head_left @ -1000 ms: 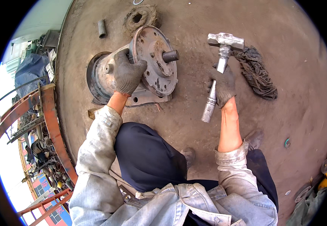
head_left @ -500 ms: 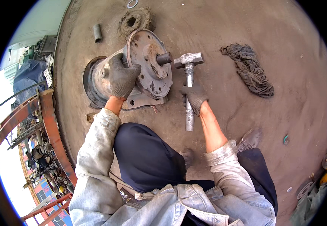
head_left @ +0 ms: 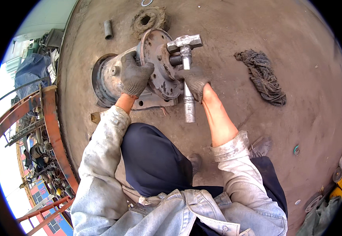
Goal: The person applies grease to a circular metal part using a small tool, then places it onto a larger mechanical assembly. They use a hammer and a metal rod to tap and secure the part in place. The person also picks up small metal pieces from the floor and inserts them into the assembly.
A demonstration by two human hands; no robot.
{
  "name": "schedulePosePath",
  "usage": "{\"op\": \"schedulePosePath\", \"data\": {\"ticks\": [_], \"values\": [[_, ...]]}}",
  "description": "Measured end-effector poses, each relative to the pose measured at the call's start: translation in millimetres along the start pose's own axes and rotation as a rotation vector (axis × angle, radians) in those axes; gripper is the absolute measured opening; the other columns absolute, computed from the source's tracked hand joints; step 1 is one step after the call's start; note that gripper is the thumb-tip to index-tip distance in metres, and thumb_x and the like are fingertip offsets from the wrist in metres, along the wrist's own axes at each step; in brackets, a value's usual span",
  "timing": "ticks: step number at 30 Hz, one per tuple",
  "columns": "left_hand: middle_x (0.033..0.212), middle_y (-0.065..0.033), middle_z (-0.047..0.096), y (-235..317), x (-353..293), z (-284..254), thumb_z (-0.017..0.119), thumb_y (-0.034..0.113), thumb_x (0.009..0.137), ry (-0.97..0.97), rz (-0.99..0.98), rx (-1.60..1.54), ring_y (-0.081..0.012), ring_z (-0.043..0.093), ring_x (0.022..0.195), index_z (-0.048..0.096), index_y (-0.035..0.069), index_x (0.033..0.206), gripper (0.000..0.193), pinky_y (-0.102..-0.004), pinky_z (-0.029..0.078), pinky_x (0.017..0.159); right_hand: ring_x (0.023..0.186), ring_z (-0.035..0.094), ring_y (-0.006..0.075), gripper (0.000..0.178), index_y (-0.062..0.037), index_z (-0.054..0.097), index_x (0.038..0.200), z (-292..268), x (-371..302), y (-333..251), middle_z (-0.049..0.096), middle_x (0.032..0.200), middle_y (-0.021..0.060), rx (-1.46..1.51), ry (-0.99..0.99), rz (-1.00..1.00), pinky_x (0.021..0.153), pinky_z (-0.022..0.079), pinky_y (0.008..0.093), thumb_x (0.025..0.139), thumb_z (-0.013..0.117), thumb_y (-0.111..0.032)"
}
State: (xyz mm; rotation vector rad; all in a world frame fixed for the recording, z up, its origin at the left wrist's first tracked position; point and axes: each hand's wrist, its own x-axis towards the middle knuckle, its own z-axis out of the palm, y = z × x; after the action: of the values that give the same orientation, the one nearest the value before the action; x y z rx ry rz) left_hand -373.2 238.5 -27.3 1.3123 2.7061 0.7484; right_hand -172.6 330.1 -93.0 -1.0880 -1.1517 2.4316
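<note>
- One gloved right hand wraps firmly round one hammer.
- One gloved left hand rests on one metal housing on the ground, thumb spread; I cannot tell if its fingers grip.
- One shaft, one round end plate: hammer in front, contact unclear.
- Nearby: one tube, one crumpled cloth.

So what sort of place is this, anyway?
Probably an outdoor repair or scrap yard. A worn, motor-like metal housing sits on dirty ground, the person's right hand grips a hammer, and jumbled scrap is heaped by a rusty frame at left.
</note>
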Motion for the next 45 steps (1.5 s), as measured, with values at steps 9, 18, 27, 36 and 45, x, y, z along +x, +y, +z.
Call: {"op": "schedulePosePath", "data": {"ticks": [9, 18, 27, 36, 45], "values": [[0.125, -0.0200, 0.060, 1, -5, -11, 0.077, 0.021, 0.080, -0.096, -0.064, -0.029, -0.0297, 0.062, 0.113, 0.056, -0.008, 0.134, 0.065, -0.0392, 0.050, 0.101, 0.048, 0.058, 0.0190, 0.024, -0.0053, 0.050, 0.102, -88, -30, 8, 0.056, 0.068, 0.0069, 0.388, 0.515, -0.188, 0.042, 0.049, 0.0338, 0.084, 0.067, -0.004], [0.122, -0.0200, 0.062, 6, -5, -1, 0.076, 0.021, 0.080, -0.058, -0.117, 0.021, -0.0302, 0.063, 0.110, 0.057, -0.008, 0.132, 0.063, -0.0400, 0.051, 0.098, 0.048, 0.056, 0.0167, 0.016, -0.0039, 0.061, 0.090, 2, -10, 100, 0.058, 0.064, 0.0056, 0.052, 0.200, 0.174, 0.043, 0.049, 0.0327, 0.083, 0.074, -0.012], [0.122, -0.0236, 0.063, 1, -7, -8, 0.079, 0.034, 0.076, -0.028, -0.066, -0.005, -0.0371, 0.066, 0.110, 0.063, -0.006, 0.125, 0.065, -0.0432, 0.051, 0.099, 0.050, 0.057, 0.0184, 0.034, -0.0033, 0.047, 0.114, -51, -69, 48, 0.057, 0.074, 0.0082, 0.365, 0.493, -0.135, 0.043, 0.049, 0.0330, 0.086, 0.066, -0.005], [0.122, -0.0250, 0.062, -3, -4, 6, 0.078, 0.033, 0.076, 0.018, -0.001, 0.003, -0.0386, 0.064, 0.111, 0.062, -0.006, 0.126, 0.065, -0.0439, 0.051, 0.099, 0.052, 0.057, 0.0152, 0.035, -0.0064, 0.049, 0.113, 44, -86, 99, 0.053, 0.075, 0.0049, 0.242, 0.162, 0.110, 0.044, 0.048, 0.0324, 0.085, 0.069, -0.011], [0.121, -0.0222, 0.061, 1, -5, -3, 0.077, 0.029, 0.078, -0.045, -0.038, -0.051, -0.0352, 0.063, 0.110, 0.060, -0.006, 0.127, 0.063, -0.0428, 0.050, 0.098, 0.050, 0.057, 0.0161, 0.033, -0.0056, 0.056, 0.113, -57, -59, 85, 0.057, 0.072, 0.0041, 0.249, 0.324, 0.085, 0.042, 0.047, 0.0320, 0.086, 0.072, -0.010]]}}
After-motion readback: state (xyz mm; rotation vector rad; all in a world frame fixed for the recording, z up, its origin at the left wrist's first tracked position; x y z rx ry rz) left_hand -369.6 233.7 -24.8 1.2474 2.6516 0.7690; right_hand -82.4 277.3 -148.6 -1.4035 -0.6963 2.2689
